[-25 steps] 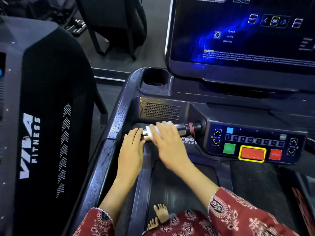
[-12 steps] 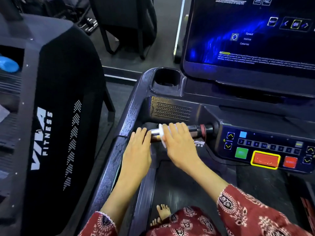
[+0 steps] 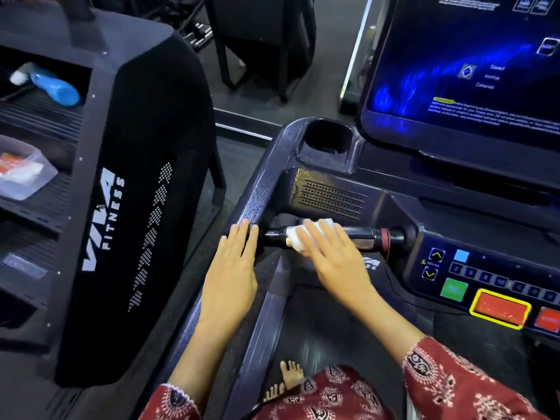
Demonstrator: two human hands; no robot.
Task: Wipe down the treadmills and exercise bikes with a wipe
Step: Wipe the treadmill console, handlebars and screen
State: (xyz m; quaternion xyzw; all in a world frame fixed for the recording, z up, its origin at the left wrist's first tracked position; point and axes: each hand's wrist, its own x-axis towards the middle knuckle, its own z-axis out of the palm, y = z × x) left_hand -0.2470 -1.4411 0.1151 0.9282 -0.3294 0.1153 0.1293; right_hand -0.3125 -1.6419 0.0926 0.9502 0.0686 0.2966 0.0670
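The right hand, grip flat, is pressing a crumpled white wipe on the black cylindrical handlebar, the left hand resting open on the dark glossy side rail.

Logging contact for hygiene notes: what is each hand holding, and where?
Right hand presses the wipe, at its middle, onto the handlebar; left hand holds nothing.

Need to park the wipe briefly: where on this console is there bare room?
The cup holder, between side rail and screen, looks empty; the ledge between screen and speaker grille is bare. Crowded: the handle bar, where the right hand presses the wipe, beside the left hand.
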